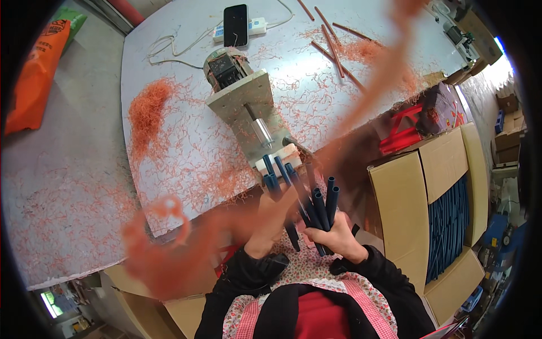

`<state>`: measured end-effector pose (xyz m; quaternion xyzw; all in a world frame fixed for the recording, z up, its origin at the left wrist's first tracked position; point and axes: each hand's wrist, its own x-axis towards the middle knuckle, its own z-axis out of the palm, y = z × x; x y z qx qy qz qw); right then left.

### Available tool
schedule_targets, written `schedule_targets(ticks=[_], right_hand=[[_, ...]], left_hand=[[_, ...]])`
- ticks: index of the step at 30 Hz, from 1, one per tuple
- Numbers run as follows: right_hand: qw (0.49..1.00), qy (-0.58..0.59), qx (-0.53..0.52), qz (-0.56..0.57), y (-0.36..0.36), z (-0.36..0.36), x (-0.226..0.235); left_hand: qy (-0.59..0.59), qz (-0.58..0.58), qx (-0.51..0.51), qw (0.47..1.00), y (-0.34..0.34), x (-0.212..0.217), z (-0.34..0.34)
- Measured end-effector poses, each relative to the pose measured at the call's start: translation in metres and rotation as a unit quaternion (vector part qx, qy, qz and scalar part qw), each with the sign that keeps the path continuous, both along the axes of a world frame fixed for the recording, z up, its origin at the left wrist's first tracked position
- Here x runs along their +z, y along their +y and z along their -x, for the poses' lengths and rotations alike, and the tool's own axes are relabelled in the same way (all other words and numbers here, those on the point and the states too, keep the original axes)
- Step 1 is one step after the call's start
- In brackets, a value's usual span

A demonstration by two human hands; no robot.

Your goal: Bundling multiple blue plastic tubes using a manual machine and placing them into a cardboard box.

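Several dark blue tubes [320, 212] stand in a loose bundle in my right hand [342, 238], its fingers closed round their lower part. More tubes of the same kind [272, 182] are in my left hand [262, 234], which is partly covered by an orange blur. Both hands are close together above my lap, just in front of the table edge. Right behind the tube tops is a small motor-driven machine [243, 113] with a metal spindle [261, 133] and a white block [280, 160].
Orange shavings lie over the white table [195, 130], with a heap [148, 113] at left. Reddish-brown rods [332, 48] and a phone [236, 25] on a power strip [257, 26] are farther back. At right stands an open carton [403, 209] of dark tubes. Blurred orange strands [169, 254] hang before the camera.
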<state>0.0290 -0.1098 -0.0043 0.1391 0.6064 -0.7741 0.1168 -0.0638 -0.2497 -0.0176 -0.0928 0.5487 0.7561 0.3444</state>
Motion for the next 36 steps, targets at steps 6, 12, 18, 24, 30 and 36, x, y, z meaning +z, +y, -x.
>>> schedule_targets(ticks=[6,12,18,24,30,36], right_hand=[[1.000,0.006,0.002,-0.003,0.001,0.020,0.002],[0.999,-0.040,-0.020,0.014,0.000,0.015,0.001],[0.999,-0.012,-0.031,-0.002,-0.002,0.005,-0.004],[0.997,-0.062,0.009,0.054,0.006,0.027,0.009],[0.999,0.011,0.006,0.033,0.008,-0.010,-0.027],[0.998,0.040,0.044,-0.028,0.005,-0.013,-0.016]], left_hand=[[0.025,-0.046,0.064,0.997,0.011,0.009,0.013],[0.043,-0.063,0.060,0.995,0.011,0.006,0.013],[0.033,-0.020,0.042,0.998,0.006,-0.004,0.002],[0.078,-0.039,0.060,0.994,0.009,-0.006,0.017],[-0.045,-0.053,0.018,0.997,0.003,0.001,-0.003],[-0.029,-0.043,-0.035,0.998,0.003,0.004,0.001]])
